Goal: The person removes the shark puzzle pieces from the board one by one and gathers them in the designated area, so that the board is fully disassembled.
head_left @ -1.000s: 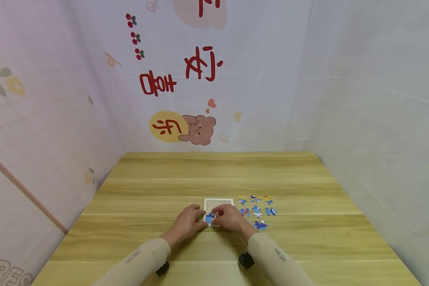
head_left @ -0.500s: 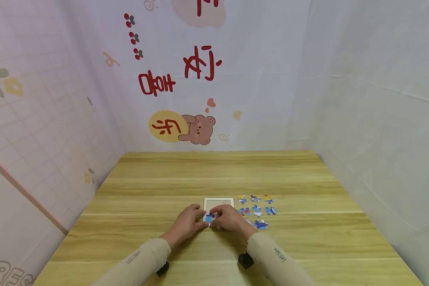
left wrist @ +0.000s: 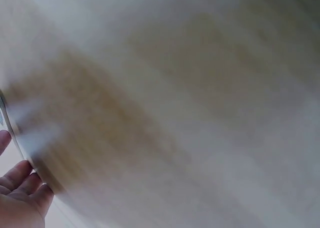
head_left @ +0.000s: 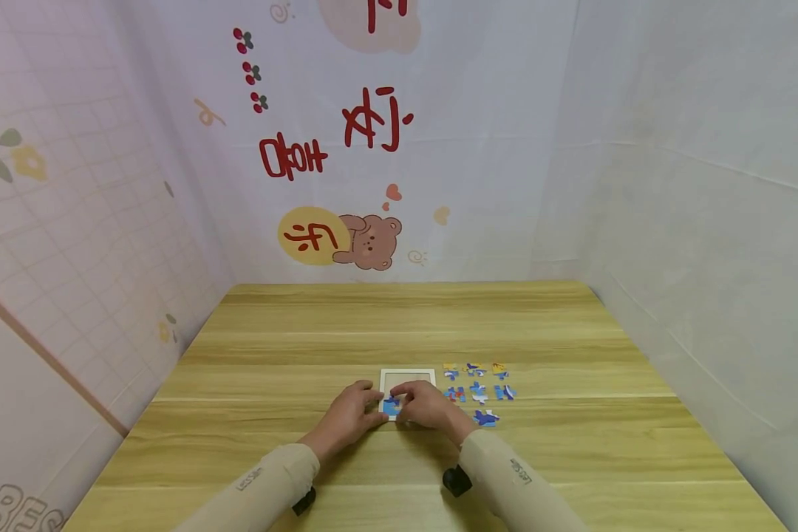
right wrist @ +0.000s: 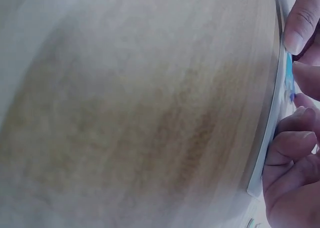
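A small square puzzle tray (head_left: 407, 372) with a white rim lies near the middle of the table. My left hand (head_left: 349, 412) holds its left side, thumb at the front corner and fingers along the edge, where the left wrist view catches several fingers (left wrist: 31, 182). My right hand (head_left: 428, 406) reaches over the tray from the right. Its thumb and index finger pinch a puzzle piece, mostly hidden by the hand, beside a blue puzzle piece (head_left: 390, 407) in the front left corner. In the right wrist view, a blue sliver of a piece (right wrist: 289, 68) shows past the tray's edge.
Right of the tray lie several loose jigsaw pieces (head_left: 478, 392) in rows, blue, white, red and yellow, with one dark blue piece (head_left: 485, 418) nearest me. The wood-grain table (head_left: 306, 318) meets printed cloth walls (head_left: 492, 185) behind and at both sides.
Both arms stay nearly in place. The right thumb and index finger have shifted slightly over the tray's front part, near the blue piece. The left hand has not moved.
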The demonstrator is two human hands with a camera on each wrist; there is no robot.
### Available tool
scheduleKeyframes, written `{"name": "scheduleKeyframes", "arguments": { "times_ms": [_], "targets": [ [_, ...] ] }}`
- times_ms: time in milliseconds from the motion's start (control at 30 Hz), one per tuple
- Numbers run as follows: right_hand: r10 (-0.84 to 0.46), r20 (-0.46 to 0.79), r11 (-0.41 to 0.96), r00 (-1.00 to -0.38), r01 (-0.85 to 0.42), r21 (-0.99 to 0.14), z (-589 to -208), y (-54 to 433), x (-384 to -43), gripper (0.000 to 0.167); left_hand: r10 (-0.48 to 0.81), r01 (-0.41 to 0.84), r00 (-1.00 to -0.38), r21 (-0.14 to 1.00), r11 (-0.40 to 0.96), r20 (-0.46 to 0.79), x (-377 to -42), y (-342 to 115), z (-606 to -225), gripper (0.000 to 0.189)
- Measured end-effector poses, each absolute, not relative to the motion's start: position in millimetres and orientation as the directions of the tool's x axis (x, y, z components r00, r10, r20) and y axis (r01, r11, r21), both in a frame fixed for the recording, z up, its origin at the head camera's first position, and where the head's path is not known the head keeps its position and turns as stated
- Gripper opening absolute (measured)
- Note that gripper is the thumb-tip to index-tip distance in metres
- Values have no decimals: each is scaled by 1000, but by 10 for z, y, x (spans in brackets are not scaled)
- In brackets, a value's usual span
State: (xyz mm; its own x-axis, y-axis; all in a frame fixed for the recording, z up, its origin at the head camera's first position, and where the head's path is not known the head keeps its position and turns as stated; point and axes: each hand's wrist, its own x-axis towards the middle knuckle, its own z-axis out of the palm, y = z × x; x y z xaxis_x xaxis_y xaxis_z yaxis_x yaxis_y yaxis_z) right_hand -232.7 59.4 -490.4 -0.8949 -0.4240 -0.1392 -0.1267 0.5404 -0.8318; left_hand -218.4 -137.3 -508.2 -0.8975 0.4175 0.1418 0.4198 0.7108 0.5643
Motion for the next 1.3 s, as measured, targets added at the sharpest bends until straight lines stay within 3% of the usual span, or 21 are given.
{"name": "scheduleKeyframes", "arguments": {
  "times_ms": [433,733,1300],
  "targets": [
    [-420,-71,442,-905,-135,-887,-4977,589,-2311,42,423,417,-897,566,712,129,-2193,-1369,-5076,40],
    [-357,-3,468,-934,-176,-866,-5021,552,-2280,36,421,423,-895,574,701,146,-2192,-1361,-5083,40],
    [-305,-64,408,-950,-70,-910,-4880,707,-2306,33,409,406,-903,567,717,129,-2175,-1348,-5057,42]
  ]
}}
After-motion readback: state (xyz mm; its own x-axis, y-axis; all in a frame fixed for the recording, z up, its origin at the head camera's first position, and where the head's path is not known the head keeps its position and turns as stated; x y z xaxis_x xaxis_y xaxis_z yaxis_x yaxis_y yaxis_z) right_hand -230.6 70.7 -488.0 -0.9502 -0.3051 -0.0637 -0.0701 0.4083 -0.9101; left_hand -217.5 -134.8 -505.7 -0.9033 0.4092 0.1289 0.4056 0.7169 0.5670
